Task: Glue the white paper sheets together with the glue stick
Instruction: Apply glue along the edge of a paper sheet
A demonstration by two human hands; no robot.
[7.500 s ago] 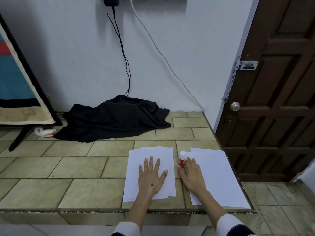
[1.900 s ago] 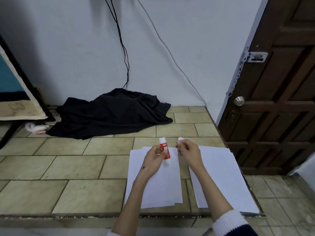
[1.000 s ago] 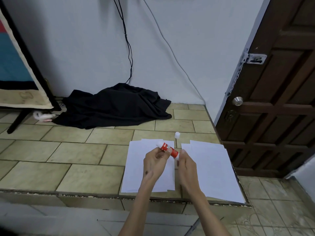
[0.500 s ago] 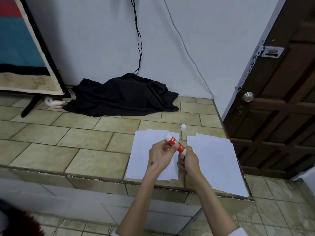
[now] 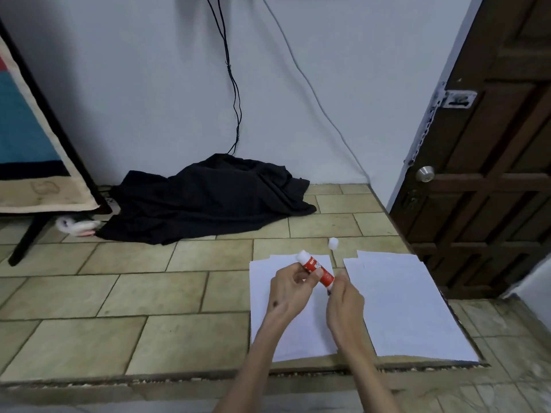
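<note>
A red glue stick with its white glue tip bared is tilted above the left stack of white paper sheets. My left hand grips its body. My right hand pinches its lower end. The white cap stands on the tiled floor just beyond the sheets. A second stack of white sheets lies to the right, near the ledge's corner.
A black cloth is heaped against the wall, with cables hanging above it. A dark wooden door stands at the right. A leaning framed panel is at the left. The tiled ledge drops off in front.
The cap came off the glue stick and was set on the floor beyond the sheets. Both hands now hold the stick, tilted, and my right hand has stayed at its lower end.
</note>
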